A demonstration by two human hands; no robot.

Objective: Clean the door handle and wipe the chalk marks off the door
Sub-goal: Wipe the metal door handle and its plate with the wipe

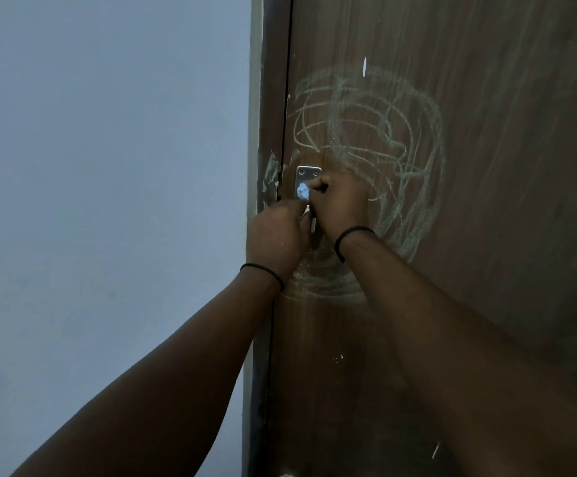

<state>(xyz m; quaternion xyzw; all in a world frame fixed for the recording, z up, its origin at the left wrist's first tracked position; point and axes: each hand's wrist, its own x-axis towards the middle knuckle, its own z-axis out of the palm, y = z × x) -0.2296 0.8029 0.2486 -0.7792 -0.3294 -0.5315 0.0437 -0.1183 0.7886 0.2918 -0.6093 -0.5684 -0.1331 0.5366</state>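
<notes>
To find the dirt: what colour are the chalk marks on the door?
Pale greenish-white scribbles on the brown door, in the head view.

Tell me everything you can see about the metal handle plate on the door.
The handle plate is a shiny silver metal rectangle, upright near the door's left edge, with two screws along its top. Its lower part and the handle are hidden by both hands. The right hand holds a small pale cloth against it; the left hand covers its bottom.

A: What do the hands cover?
B: The left hand (276,235) and right hand (340,204) hide the door handle; only its plate (308,173) top shows.
A: And at twelve o'clock?
B: The door (486,235) runs off the edge.
</notes>
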